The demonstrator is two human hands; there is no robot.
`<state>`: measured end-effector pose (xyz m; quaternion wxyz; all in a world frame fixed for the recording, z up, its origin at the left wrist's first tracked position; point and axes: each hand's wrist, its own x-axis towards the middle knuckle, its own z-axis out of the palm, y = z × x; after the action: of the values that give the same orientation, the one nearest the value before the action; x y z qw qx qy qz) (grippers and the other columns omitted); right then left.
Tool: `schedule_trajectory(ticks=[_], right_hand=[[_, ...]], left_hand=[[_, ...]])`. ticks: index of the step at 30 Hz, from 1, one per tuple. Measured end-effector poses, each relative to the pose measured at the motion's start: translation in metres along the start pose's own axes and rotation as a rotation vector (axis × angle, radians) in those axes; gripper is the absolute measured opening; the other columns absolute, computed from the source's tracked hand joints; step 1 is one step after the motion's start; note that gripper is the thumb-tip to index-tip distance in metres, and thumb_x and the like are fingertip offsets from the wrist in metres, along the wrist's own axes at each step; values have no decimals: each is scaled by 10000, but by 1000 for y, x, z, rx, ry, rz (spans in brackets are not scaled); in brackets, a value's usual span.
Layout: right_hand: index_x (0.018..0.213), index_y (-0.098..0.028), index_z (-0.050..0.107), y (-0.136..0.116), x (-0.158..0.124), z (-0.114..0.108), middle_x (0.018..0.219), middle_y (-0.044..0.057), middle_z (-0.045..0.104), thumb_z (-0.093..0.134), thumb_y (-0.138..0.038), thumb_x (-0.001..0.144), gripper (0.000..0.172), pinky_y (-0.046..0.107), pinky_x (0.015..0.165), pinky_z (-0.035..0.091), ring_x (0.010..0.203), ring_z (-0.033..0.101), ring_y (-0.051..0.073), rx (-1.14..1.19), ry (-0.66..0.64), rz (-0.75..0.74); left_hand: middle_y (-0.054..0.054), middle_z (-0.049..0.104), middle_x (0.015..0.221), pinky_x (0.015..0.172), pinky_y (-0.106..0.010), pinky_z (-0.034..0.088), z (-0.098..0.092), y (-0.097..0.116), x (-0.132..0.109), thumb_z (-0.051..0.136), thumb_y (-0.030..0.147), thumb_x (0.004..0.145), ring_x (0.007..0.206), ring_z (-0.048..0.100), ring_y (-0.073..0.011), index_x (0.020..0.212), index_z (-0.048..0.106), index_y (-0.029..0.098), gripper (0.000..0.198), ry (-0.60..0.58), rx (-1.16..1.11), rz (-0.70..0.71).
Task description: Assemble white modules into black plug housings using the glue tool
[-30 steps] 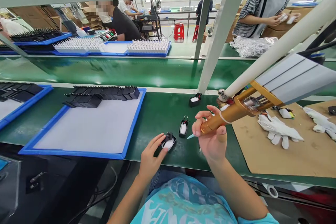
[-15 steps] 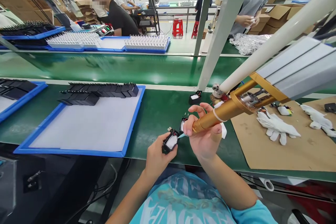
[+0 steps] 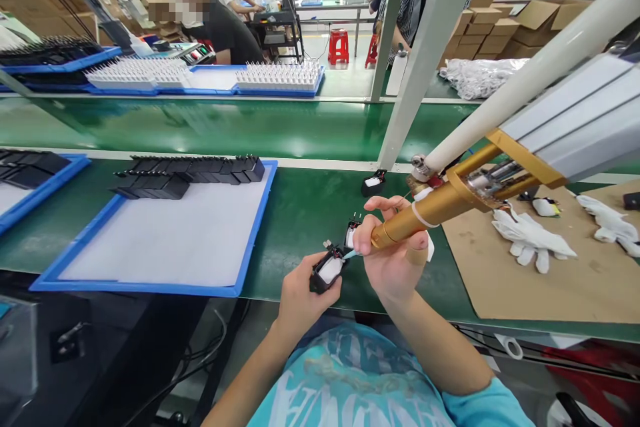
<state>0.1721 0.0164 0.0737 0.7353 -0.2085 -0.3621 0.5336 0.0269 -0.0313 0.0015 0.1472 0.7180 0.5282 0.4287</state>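
My left hand (image 3: 305, 290) is closed around a small black plug housing (image 3: 329, 271), its open side up with white filling inside and metal prongs at the far end. My right hand (image 3: 393, 260) grips the lower end of a gold-coloured glue dispenser (image 3: 415, 220) hung from an arm. The dispenser's pale blue nozzle tip (image 3: 351, 254) meets the housing near its upper right edge. Just beyond it stands a second black housing (image 3: 353, 233), partly hidden by my right fingers. Another one (image 3: 374, 183) sits farther back by the metal post.
To the left, a blue-rimmed tray (image 3: 240, 260) carries rows of black housings (image 3: 200, 172). White gloves (image 3: 530, 237) lie on a cardboard sheet (image 3: 500, 293) at right. A slanted metal post (image 3: 415, 80) rises behind the dispenser. Co-workers (image 3: 230, 30) are across the line.
The nozzle tip has shifted slightly along the housing's upper edge, with both hands a little farther right. In the background, the person at the right has moved away behind the post.
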Motion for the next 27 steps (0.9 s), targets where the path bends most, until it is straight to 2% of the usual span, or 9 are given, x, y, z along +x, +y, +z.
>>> schedule_trajectory(ticks=[4, 7, 12, 19, 22, 27], right_hand=[[1064, -295, 550, 1, 0, 1, 968, -5, 601, 600, -649, 750, 476, 275, 428, 448, 436, 511, 72, 1, 11, -4], [1059, -301, 549, 1, -1, 4, 962, -12, 599, 600, -652, 747, 472, 275, 426, 447, 431, 509, 69, 16, 12, -3], [1053, -298, 543, 2, -3, 13, 968, -11, 597, 590, -630, 769, 440, 277, 435, 449, 441, 512, 70, 43, -10, 18], [1065, -304, 535, 2, -8, 26, 975, -5, 591, 610, -619, 765, 441, 277, 439, 449, 462, 528, 81, 107, -53, 38], [1048, -295, 542, 2, -9, 27, 978, -4, 588, 606, -615, 775, 426, 279, 452, 455, 468, 530, 80, 115, -61, 47], [922, -269, 555, 1, -8, 25, 952, -13, 592, 599, -604, 782, 366, 275, 431, 439, 438, 518, 76, 113, -61, 38]], left_hand=[[11, 705, 835, 578, -190, 512, 2, -3, 0, 648, 203, 755, 617, 638, -108, 1051, 557, 205, 310, 4, -10, -28], [2, 713, 835, 589, -205, 524, 6, -8, 0, 659, 223, 757, 621, 650, -118, 1068, 545, 198, 333, -7, -13, -77], [-31, 734, 913, 655, -237, 552, 13, -12, 0, 680, 227, 748, 739, 701, -153, 1084, 540, 198, 366, -9, -29, -93], [-38, 742, 932, 631, -251, 555, 12, -3, 10, 687, 230, 732, 734, 716, -174, 1098, 551, 209, 391, -4, -77, -9], [-50, 741, 968, 631, -252, 556, 13, -3, 12, 688, 236, 741, 763, 722, -180, 1107, 538, 213, 397, 37, -92, 62], [-68, 737, 1017, 630, -253, 559, 15, -3, 11, 706, 253, 749, 798, 725, -184, 1139, 506, 220, 440, 105, -89, 141]])
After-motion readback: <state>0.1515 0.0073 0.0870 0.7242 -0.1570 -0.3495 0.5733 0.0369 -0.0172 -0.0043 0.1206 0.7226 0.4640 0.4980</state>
